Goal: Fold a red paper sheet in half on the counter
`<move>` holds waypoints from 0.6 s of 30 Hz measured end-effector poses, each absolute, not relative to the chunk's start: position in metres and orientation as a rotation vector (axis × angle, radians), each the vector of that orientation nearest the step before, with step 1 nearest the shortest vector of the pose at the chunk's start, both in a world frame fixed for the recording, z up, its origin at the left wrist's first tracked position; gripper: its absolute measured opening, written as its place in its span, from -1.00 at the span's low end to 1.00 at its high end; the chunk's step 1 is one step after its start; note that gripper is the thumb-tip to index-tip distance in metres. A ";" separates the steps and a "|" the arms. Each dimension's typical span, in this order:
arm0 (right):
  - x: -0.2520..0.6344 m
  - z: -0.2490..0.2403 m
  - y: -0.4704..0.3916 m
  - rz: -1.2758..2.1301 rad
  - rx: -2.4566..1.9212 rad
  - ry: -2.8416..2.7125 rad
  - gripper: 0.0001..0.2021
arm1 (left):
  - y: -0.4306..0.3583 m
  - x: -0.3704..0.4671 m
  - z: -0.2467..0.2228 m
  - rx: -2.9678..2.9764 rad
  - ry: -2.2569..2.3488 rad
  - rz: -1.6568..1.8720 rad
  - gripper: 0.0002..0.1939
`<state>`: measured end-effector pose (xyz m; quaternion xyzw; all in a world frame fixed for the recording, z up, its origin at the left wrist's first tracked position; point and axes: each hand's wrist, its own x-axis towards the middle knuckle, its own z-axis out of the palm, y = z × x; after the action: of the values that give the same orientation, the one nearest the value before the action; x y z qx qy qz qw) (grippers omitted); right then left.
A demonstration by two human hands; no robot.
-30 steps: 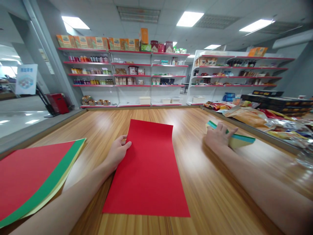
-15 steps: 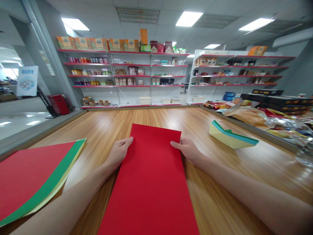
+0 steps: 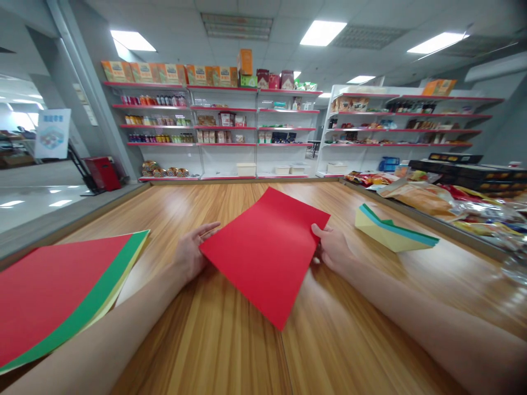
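Observation:
A red sheet of paper (image 3: 267, 252) is held above the wooden table (image 3: 230, 345), turned so that its corners point toward and away from me. My right hand (image 3: 331, 244) pinches its right corner, thumb on top and fingers beneath. At the left corner, my left hand (image 3: 193, 249) has its fingers apart and partly behind the paper; whether it touches the sheet I cannot tell. On the left lies a stack of red, green and pale yellow sheets (image 3: 61, 280). A folded paper boat (image 3: 391, 230) in yellow, blue and green rests on the right.
Snack packets (image 3: 424, 197) and black boxes (image 3: 469, 173) are piled beyond the table's right edge. A raised rim (image 3: 74, 219) runs along the left side. Stocked shelves (image 3: 222, 144) stand behind the table, and a red box (image 3: 102, 174) is on the floor at left.
The red sheet has turned and now lies at an angle, with its near end lifted into view. My left hand has let go of its far left edge and opened; my right hand has moved slightly right.

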<state>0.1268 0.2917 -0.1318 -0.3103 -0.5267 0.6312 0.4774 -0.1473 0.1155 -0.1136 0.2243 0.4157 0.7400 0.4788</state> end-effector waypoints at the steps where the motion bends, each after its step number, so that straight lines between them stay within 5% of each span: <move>1: 0.128 -0.133 0.296 1.514 -0.761 -1.264 -0.80 | 0.114 -0.148 -0.112 0.541 0.976 1.807 -0.74; 5: 0.129 -0.133 0.299 1.448 -0.750 -1.255 -0.81 | 0.112 -0.137 -0.110 0.562 0.810 1.720 -0.59; 9: 0.128 -0.125 0.280 1.473 -0.711 -1.437 -0.74 | 0.117 -0.122 -0.119 0.647 0.959 1.639 -0.75; 13: 0.128 -0.119 0.265 1.486 -0.614 -1.613 -0.64 | 0.121 -0.123 -0.129 0.611 1.111 1.758 -0.71; 18: 0.126 -0.125 0.272 1.459 -0.639 -1.614 -0.81 | 0.120 -0.127 -0.126 0.587 1.154 1.786 -0.70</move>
<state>0.1264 0.2725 -0.1248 -0.2554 -0.6448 0.5829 0.4234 -0.1272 0.1199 -0.1264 0.2374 0.4671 0.7225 0.4510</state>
